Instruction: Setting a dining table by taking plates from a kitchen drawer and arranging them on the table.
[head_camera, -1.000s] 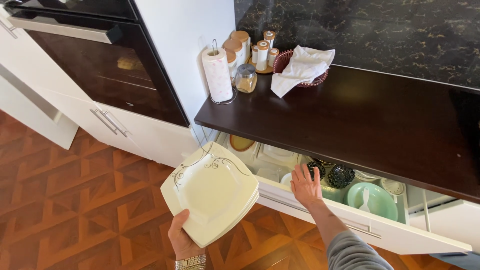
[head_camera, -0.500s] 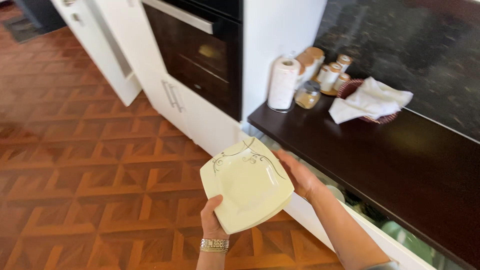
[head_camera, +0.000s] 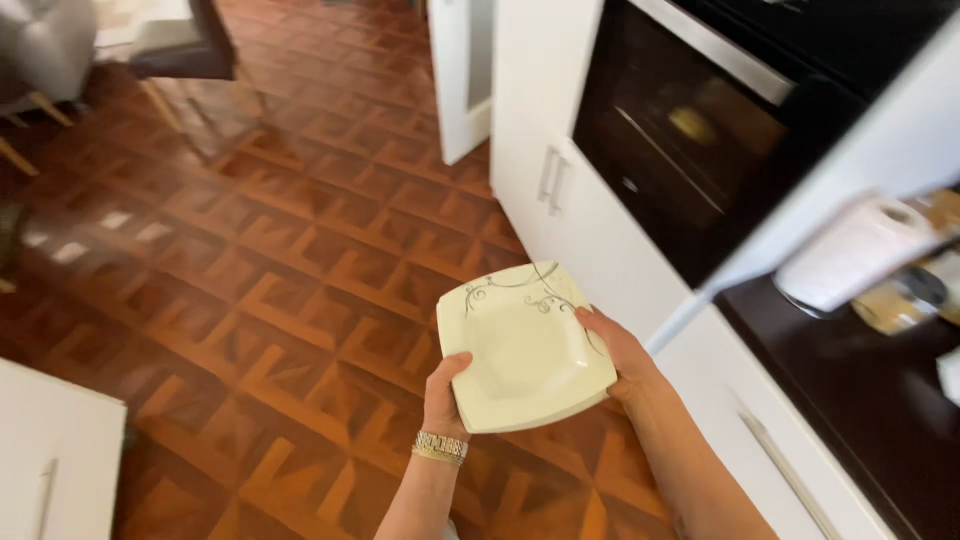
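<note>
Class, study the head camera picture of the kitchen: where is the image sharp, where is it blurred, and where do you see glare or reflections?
Head view: the square plates and both hands, left and right, are fairly sharp; the paper towel roll and countertop at the right edge smear with motion blur; bright patches glare off the wooden floor; the oven door shows a dim reflection.

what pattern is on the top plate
Cream with a dark swirling vine along one corner of the top plate; head view.

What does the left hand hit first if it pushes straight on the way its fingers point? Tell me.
The left hand already grips the near edge of the stack of cream square plates. Beyond them its line heads toward the white cabinet door below the black oven, though depth is unclear.
</note>
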